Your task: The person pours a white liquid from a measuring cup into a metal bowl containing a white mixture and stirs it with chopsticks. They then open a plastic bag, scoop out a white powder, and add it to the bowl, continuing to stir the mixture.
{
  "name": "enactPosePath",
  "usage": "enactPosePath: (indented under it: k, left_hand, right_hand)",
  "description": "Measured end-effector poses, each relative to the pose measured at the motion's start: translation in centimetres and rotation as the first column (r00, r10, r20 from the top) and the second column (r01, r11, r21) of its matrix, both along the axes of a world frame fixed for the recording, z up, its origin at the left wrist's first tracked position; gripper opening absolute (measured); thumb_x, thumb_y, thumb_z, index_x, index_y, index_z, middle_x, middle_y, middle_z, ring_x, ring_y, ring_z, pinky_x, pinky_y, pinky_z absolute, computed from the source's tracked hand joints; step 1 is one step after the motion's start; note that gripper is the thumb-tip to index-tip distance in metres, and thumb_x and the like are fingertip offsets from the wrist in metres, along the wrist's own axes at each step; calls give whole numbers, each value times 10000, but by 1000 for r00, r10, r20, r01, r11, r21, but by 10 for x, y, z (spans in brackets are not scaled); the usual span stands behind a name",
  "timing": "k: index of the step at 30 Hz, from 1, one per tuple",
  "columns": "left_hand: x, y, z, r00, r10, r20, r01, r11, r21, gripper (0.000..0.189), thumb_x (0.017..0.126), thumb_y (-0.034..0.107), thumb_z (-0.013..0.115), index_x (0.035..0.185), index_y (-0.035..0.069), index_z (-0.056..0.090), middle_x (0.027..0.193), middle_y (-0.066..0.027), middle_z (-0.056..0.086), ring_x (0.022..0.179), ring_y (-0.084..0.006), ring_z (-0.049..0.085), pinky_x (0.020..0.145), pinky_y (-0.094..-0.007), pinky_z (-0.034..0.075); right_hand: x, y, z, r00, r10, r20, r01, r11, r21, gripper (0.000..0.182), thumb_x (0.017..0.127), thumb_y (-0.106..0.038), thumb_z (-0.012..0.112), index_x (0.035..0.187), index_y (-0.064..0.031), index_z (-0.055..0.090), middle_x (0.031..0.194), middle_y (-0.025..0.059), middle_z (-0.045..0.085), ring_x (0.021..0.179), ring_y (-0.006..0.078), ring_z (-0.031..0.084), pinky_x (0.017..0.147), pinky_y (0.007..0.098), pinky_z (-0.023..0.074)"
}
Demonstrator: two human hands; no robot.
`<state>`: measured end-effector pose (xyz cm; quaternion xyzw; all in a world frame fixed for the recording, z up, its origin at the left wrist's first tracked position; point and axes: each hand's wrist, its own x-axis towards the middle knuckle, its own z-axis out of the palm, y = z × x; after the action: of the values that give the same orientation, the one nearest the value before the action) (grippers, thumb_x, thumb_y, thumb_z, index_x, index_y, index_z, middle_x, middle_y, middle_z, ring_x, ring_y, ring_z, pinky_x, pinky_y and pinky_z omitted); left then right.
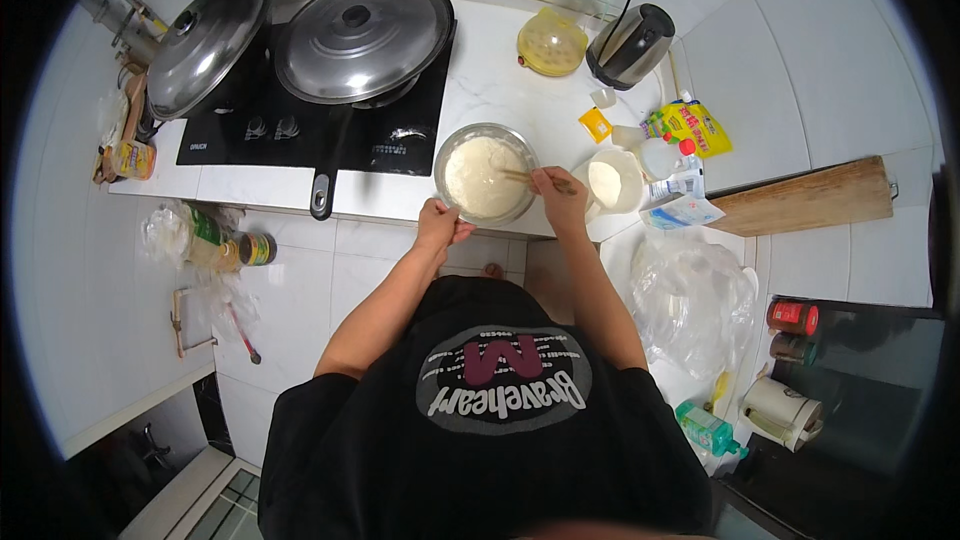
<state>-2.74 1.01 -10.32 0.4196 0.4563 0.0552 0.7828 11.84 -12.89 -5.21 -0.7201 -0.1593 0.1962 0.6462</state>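
A round metal bowl point(444, 136) stands at the front edge of the white counter, holding a pale, wet flour mixture point(484, 178). My left hand point(441, 225) grips the rim of this bowl at its lower left. In my right hand point(559, 191) are wooden chopsticks point(516, 175), their tips in the mixture; the fingers are closed around them. Just right of that hand stands a whitish container point(634, 184) with white powder point(604, 184) inside. How the left fingertips sit under the rim is partly hidden.
Left of the bowl, a lidded pan point(364, 37) rests on the black cooktop point(405, 142), its handle point(322, 191) jutting past the counter edge. A lidded wok point(214, 45) is beside it. Behind are a yellow container point(553, 43) and an electric kettle point(631, 46); a cutting board point(802, 199) is at right.
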Motion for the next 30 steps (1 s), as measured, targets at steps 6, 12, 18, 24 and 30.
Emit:
enactPosePath:
  k: [6,12,18,24,30]
  left_hand:
    - [-1,-4,2,999,34,28,-34,999,-14,155,842,30,464,855,77,317,748,-132,538,592,-225,623,466,-281,527]
    - [1,-3,1,1000,16,25,-16,1000,20,150,853,21,456,854,70,315,757,-131,528,579,-225,618,470,-299,538]
    - [0,-2,1,999,30,28,-31,999,42,147,852,22,465,843,67,326,766,-119,516,569,-220,615,463,-296,535]
    - [2,0,-3,998,40,39,-42,998,38,169,831,10,479,843,75,324,736,-119,520,556,-225,611,466,-319,552]
    - [1,0,-1,998,53,36,-54,998,31,159,839,18,478,845,67,326,749,-121,526,565,-220,610,479,-317,554]
  right_hand:
    - [-1,-4,13,999,-33,-27,38,979,203,85,814,-40,595,848,34,621,734,40,606,665,84,543,638,202,446]
    - [11,39,0,995,97,10,-97,975,198,72,791,-45,619,830,17,624,757,21,614,701,68,536,643,203,433]
    - [-12,26,29,881,414,231,-403,910,-95,71,764,-52,655,803,3,634,781,67,638,707,103,575,616,229,458]
    - [-20,30,38,835,441,330,-441,894,-82,94,749,-72,668,808,-7,635,774,95,637,688,151,596,609,254,470]
    - [4,34,6,765,351,540,-334,933,-134,101,750,-72,668,826,-12,642,788,116,641,695,174,608,609,268,474]
